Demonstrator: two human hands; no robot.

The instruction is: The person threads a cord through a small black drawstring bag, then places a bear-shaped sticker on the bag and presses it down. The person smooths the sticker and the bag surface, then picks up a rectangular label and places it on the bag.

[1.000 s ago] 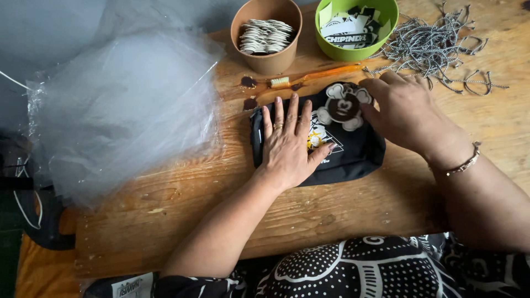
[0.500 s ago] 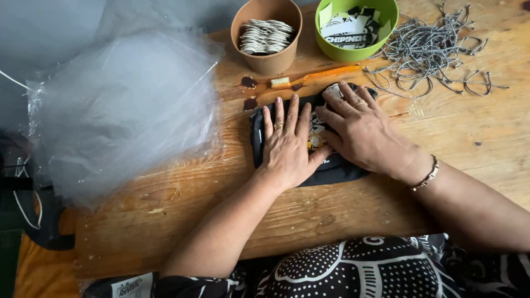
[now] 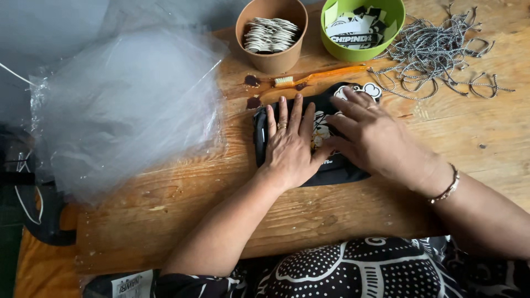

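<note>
A folded black cloth item (image 3: 337, 168) with a white printed design lies on the wooden table (image 3: 331, 215). My left hand (image 3: 290, 140) rests flat on its left half, fingers spread and pointing away from me. On the right half my right hand (image 3: 375, 138) presses down flat, fingers apart, covering most of the print. Neither hand grips anything. A white part of the design (image 3: 367, 89) shows past my right fingertips.
A heap of clear plastic bags (image 3: 121, 105) fills the left of the table. At the back stand a brown paper cup (image 3: 271, 34) of white tags and a green bowl (image 3: 361, 27) of printed labels. An orange toothbrush (image 3: 320, 76) and a tangle of grey cords (image 3: 436, 52) lie behind the cloth.
My right hand came from the far right edge of the cloth onto its middle and now lies flat, hiding the white print. My left hand stayed in place.
</note>
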